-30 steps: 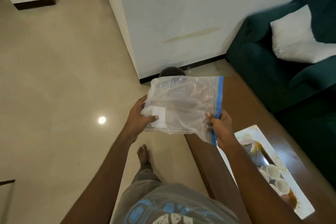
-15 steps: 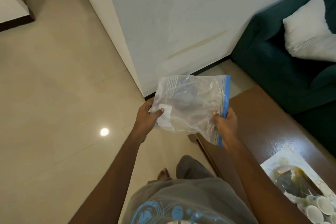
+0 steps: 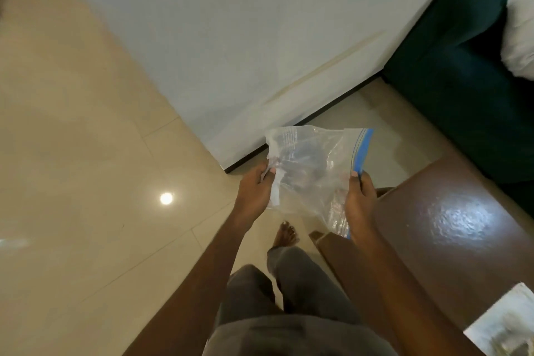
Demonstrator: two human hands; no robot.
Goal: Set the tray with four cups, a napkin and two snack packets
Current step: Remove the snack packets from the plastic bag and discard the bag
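Note:
A clear plastic zip bag with a blue seal strip hangs in front of me above the floor. My left hand pinches its left side and my right hand grips the edge with the blue strip. The bag looks crumpled; something white shows by my left thumb. Only a corner of the white patterned tray shows at the bottom right, on the brown wooden table. The cups are out of view.
A white wall with a dark skirting stands ahead. A dark green sofa with a white cushion is at the right. Glossy beige floor tiles spread to the left. My bare foot is beside the table's corner.
The view has swung left and down, so the tray and cups slid almost out at the bottom right. Both hands still hold the bag, which now looks more crumpled. I have stepped forward.

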